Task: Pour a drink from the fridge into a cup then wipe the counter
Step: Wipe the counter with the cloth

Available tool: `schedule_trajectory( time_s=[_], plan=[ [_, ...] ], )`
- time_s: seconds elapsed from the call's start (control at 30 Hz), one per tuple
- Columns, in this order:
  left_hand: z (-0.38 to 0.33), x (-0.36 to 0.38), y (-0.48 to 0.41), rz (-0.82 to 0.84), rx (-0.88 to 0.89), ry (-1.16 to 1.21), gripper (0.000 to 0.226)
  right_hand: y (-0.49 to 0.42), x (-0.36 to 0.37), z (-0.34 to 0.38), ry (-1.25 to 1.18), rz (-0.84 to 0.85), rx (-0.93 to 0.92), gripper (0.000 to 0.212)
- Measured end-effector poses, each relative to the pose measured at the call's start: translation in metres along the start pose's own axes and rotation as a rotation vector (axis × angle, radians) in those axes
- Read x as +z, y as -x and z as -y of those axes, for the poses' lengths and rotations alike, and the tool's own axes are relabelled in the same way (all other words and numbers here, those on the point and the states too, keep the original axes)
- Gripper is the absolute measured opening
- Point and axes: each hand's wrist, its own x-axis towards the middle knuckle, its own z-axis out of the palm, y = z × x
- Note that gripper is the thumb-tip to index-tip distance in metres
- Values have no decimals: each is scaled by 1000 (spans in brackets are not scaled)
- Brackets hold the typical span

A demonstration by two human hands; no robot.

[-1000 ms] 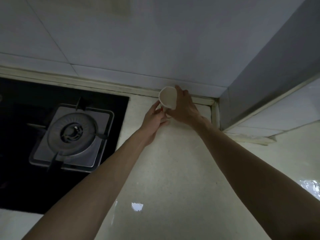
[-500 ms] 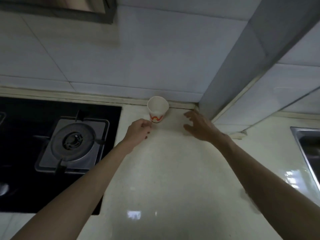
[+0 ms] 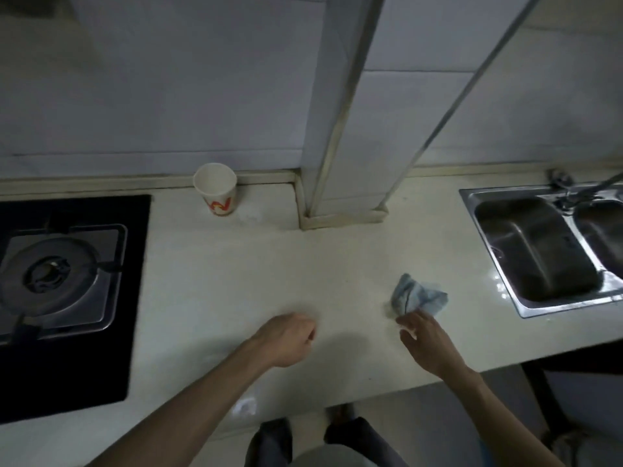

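Note:
A white paper cup [image 3: 215,190] with a red and yellow mark stands upright at the back of the pale counter [image 3: 269,264], against the tiled wall. A crumpled blue-grey cloth [image 3: 419,296] lies on the counter near the sink. My right hand [image 3: 426,342] reaches to it, with the fingertips at the cloth's near edge and no clear grip. My left hand [image 3: 286,338] hovers over the counter's middle, fingers loosely curled and holding nothing. Both hands are well apart from the cup.
A black gas stove [image 3: 57,278] with one burner fills the left. A steel sink [image 3: 532,251] with a faucet [image 3: 573,190] sits at the right. A tiled column [image 3: 340,163] juts out behind the counter. The counter's front edge runs close to my legs.
Both hands have left the cup and drawn back toward me. The view has swung right and down, so the cloth and sink now show. My right hand has moved to the cloth.

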Motion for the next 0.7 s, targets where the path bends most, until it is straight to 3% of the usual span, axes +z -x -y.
schedule_trajectory(
  time_s=[0.2,0.33,0.43,0.57,0.7],
  plan=[
    [-94,54,-37,39,55,-34,28,-17,-11,-41,71,25,-83,28],
    [-157,95,-58,14,-1,-19,39,-38,-4,-67,91,0,-253,29],
    [-198,126,-73,17,-80,28,56,-53,-4,-80,154,-24,-318,46],
    [-239,166,-91,42,-154,21,63,-59,0,-93,312,107,-354,72],
    [-270,191,-97,67,-283,-88,64,-56,4,-111,351,67,-458,72]
  ],
)
